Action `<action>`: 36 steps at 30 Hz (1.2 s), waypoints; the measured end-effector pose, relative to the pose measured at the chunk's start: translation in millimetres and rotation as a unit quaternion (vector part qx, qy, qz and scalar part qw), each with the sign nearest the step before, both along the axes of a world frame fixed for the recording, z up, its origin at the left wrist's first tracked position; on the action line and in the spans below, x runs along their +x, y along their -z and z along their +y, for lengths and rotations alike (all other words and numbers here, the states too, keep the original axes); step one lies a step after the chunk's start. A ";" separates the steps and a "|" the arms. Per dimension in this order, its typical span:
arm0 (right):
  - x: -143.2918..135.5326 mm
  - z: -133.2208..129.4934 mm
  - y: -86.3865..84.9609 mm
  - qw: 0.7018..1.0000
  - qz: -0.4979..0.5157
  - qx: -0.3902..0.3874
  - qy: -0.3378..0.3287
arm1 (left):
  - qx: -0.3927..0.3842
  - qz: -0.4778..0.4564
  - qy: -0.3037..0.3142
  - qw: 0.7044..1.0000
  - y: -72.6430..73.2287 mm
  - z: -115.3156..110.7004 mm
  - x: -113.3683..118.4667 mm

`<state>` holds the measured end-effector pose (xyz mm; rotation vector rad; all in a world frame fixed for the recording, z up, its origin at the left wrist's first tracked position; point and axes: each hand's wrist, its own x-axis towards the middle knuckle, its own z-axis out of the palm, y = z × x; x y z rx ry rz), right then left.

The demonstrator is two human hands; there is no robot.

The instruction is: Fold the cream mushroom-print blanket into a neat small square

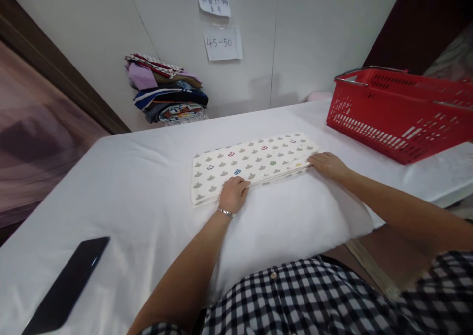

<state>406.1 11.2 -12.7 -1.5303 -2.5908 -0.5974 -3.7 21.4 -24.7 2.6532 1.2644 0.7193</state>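
Observation:
A white cloth [254, 160] printed with grey mushroom-like shapes and a few coloured ones lies on the table, folded into a long flat strip with layers showing along its near edge. My left hand [233, 195], with a bracelet at the wrist, is closed on that near edge, left of the middle. At the near right corner, the fingers of my right hand [329, 166] are closed on the cloth's edge. The fingertips of both hands are partly hidden.
A white-covered table [148, 177] spans the view. Folded clothes [168, 91] are piled at its back edge by the wall. A red basket [391, 113] with metal handles stands at right. A black phone-like slab [68, 285] lies at front left. Paper notes [223, 44] hang on the wall.

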 end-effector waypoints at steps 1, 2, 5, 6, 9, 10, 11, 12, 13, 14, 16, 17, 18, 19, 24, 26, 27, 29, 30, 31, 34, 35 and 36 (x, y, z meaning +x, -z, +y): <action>0.4 -2.1 1.6 1.000 0.001 0.001 0.004 | -0.001 0.001 -0.001 1.000 -0.2 0.0 0.1; 0.5 -3.6 1.4 1.000 0.003 0.001 0.006 | -0.001 0.001 -0.002 1.000 -0.4 -0.1 0.1; -1.5 -6.1 -4.7 1.000 0.001 0.004 0.010 | -0.003 0.002 -0.002 1.000 -0.7 -0.4 -0.3; -2.6 -6.9 -6.8 1.000 -0.002 0.007 0.010 | -0.002 0.003 -0.001 1.000 -0.7 -0.6 -0.4; -5.3 -10.4 -8.0 1.000 -0.018 0.008 0.012 | -0.001 0.008 -0.001 1.000 -0.5 -1.1 -0.6; -5.7 -11.6 -6.8 1.000 -0.024 0.006 0.013 | -0.001 0.009 -0.002 1.000 -0.6 -1.1 -0.5; -5.7 -12.6 -5.0 0.999 -0.030 0.006 0.014 | -0.002 0.009 -0.002 1.000 -0.7 -1.1 -0.5; -5.5 -13.3 -3.1 0.999 -0.035 0.007 0.015 | -0.003 0.009 -0.002 1.000 -0.8 -1.0 -0.4; -5.1 -13.7 -1.4 0.999 -0.037 0.010 0.016 | -0.003 0.009 -0.003 1.000 -1.0 -0.9 -0.3; -4.8 -14.0 0.1 0.999 -0.037 0.013 0.017 | -0.003 0.009 -0.003 1.000 -1.1 -0.8 -0.3; -4.4 -14.1 1.8 0.999 -0.032 0.017 0.019 | -0.003 0.011 -0.003 1.000 -1.2 -1.1 -0.3; -4.3 -14.2 2.1 0.999 -0.028 0.017 0.020 | -0.002 0.011 -0.002 1.000 -1.2 -1.5 -0.6; -4.4 -14.2 2.1 0.999 -0.025 0.016 0.020 | -0.002 0.010 -0.001 1.000 -1.2 -2.1 -0.9; -4.5 -14.3 2.1 0.999 -0.022 0.014 0.020 | -0.002 0.008 0.000 1.000 -1.4 -2.8 -1.3; -4.3 -13.5 4.2 1.000 0.004 0.014 0.023 | -0.027 -0.040 -0.011 0.999 -13.0 -1.8 1.4; -4.4 -13.3 6.6 0.999 0.028 0.026 0.032 | -0.032 -0.047 -0.014 0.998 -24.9 4.2 9.9; -4.6 -13.4 8.0 0.998 0.041 0.033 0.038 | -0.033 -0.041 -0.007 0.999 -31.8 8.6 17.0; -5.2 -14.3 11.1 0.996 0.065 0.041 0.046 | -0.033 -0.022 0.018 0.999 -45.6 19.4 37.7; -5.6 -14.8 12.8 0.995 0.076 0.045 0.047 | -0.035 -0.011 0.036 0.999 -51.5 25.3 51.4; -5.9 -15.3 14.6 0.994 0.086 0.050 0.046 | -0.037 0.000 0.056 0.998 -56.2 31.1 66.9; -6.3 -16.1 19.7 0.991 0.113 0.062 0.041 | -0.050 0.036 0.134 0.989 -60.8 47.6 119.6; -6.3 -16.1 21.0 0.990 0.122 0.064 0.041 | -0.058 0.053 0.160 0.984 -59.2 53.0 136.5; -6.4 -16.0 22.0 0.989 0.130 0.064 0.041 | -0.068 0.074 0.179 0.979 -56.3 58.4 151.6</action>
